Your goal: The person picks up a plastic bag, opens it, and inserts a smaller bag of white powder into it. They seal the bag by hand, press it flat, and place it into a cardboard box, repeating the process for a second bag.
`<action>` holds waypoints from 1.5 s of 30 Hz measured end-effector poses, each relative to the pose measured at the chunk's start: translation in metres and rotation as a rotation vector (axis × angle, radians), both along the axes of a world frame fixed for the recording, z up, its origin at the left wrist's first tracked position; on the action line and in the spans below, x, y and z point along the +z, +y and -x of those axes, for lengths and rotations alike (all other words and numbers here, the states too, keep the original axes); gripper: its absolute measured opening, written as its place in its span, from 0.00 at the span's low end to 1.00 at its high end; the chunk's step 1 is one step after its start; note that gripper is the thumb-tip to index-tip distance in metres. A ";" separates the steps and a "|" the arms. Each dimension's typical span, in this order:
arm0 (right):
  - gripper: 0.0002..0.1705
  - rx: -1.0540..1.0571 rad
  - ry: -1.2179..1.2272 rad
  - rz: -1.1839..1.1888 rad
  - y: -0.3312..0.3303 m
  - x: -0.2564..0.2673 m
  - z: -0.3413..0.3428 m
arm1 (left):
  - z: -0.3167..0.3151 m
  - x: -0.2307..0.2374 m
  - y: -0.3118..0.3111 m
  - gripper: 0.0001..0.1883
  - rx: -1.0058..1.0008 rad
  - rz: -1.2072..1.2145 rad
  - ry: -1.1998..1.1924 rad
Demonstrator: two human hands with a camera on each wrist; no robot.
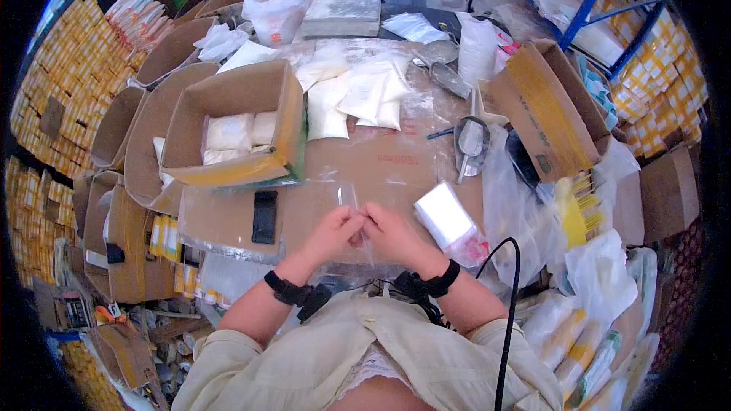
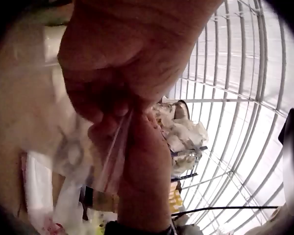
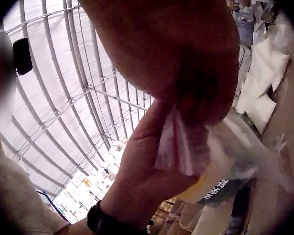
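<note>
Both hands meet over the cardboard-covered table (image 1: 350, 164). The left hand (image 1: 335, 230) and the right hand (image 1: 388, 234) pinch a clear plastic bag (image 1: 346, 196) between them, fingers curled. In the right wrist view a red line runs along the bag (image 3: 179, 147); in the left wrist view the bag (image 2: 115, 159) hangs from the fingers. A stack of clear bags (image 1: 445, 215) lies right of the hands, a black phone (image 1: 264, 217) to the left. Filled white packets (image 1: 329, 109) lie beyond, beside an open carton (image 1: 228, 164) holding similar packets.
Metal scoops (image 1: 470, 137) lie at the right of the table, near a tilted carton (image 1: 544, 110) and loose plastic (image 1: 506, 198). A grey box (image 1: 341, 17) and a white sack (image 1: 274, 9) stand at the back. A black cable (image 1: 518, 289) curves past the right arm.
</note>
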State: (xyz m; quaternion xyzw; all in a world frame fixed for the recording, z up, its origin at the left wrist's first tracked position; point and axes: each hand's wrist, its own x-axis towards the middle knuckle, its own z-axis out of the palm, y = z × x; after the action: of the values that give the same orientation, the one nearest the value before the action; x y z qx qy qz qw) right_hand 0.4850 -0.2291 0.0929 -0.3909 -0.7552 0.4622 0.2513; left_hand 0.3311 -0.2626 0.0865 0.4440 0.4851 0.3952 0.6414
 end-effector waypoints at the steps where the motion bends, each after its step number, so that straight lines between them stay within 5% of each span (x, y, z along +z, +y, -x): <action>1: 0.08 0.034 0.060 0.098 0.004 -0.004 0.003 | 0.006 -0.007 0.001 0.10 0.000 0.015 -0.017; 3: 0.08 0.096 0.175 0.294 0.011 -0.009 0.009 | 0.014 -0.011 0.002 0.10 0.023 0.028 -0.036; 9: 0.08 0.002 -0.169 -0.005 0.036 -0.013 0.037 | 0.028 -0.044 0.027 0.11 0.164 -0.039 -0.023; 11: 0.07 -0.038 -0.346 -0.362 0.053 -0.049 0.033 | 0.037 -0.061 0.038 0.11 0.202 -0.001 -0.021; 12: 0.07 -0.055 -0.430 -0.542 0.062 -0.057 0.033 | 0.047 -0.065 0.042 0.10 0.175 -0.012 0.135; 15: 0.07 -0.343 -0.520 -0.141 0.096 -0.072 0.038 | 0.070 -0.075 0.057 0.07 0.028 -0.089 0.682; 17: 0.07 -0.232 -0.715 -0.251 0.104 -0.088 0.053 | 0.071 -0.082 0.068 0.05 -0.124 -0.188 1.152; 21: 0.09 0.074 -0.992 -0.165 0.126 -0.125 0.054 | 0.095 -0.135 0.085 0.10 -0.032 -0.200 1.020; 24: 0.13 -0.101 -0.475 0.127 0.189 -0.128 0.053 | 0.115 -0.157 0.078 0.16 -0.092 -0.292 1.010; 26: 0.18 -0.710 -0.121 0.164 0.241 -0.111 0.068 | 0.125 -0.147 0.073 0.18 -0.071 -0.257 0.914; 28: 0.21 -0.832 -0.191 0.006 0.320 -0.198 0.047 | 0.130 -0.141 0.071 0.16 -0.037 -0.201 0.792; 32: 0.22 -0.830 -0.050 0.325 0.373 -0.228 0.081 | 0.141 -0.134 0.066 0.17 -0.038 -0.217 0.712; 37: 0.26 -0.771 0.151 0.741 0.337 -0.187 0.090 | 0.146 -0.132 0.062 0.15 0.082 -0.154 0.657; 41: 0.25 -0.590 0.482 0.937 0.227 -0.180 0.036 | 0.158 -0.131 0.069 0.14 0.100 -0.017 0.720; 43: 0.24 -0.741 0.378 1.160 0.177 -0.185 0.021 | 0.155 -0.130 0.075 0.13 0.148 -0.016 0.720; 45: 0.23 -0.735 0.404 1.091 0.148 -0.192 0.018 | 0.149 -0.127 0.074 0.13 0.163 -0.030 0.748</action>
State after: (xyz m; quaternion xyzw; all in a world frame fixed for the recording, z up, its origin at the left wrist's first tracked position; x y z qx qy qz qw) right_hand 0.4670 -0.0812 -0.0989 -0.5985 -0.1714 0.7249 0.2949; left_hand 0.1819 -0.1888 -0.0404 0.5269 0.7135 0.2625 0.3799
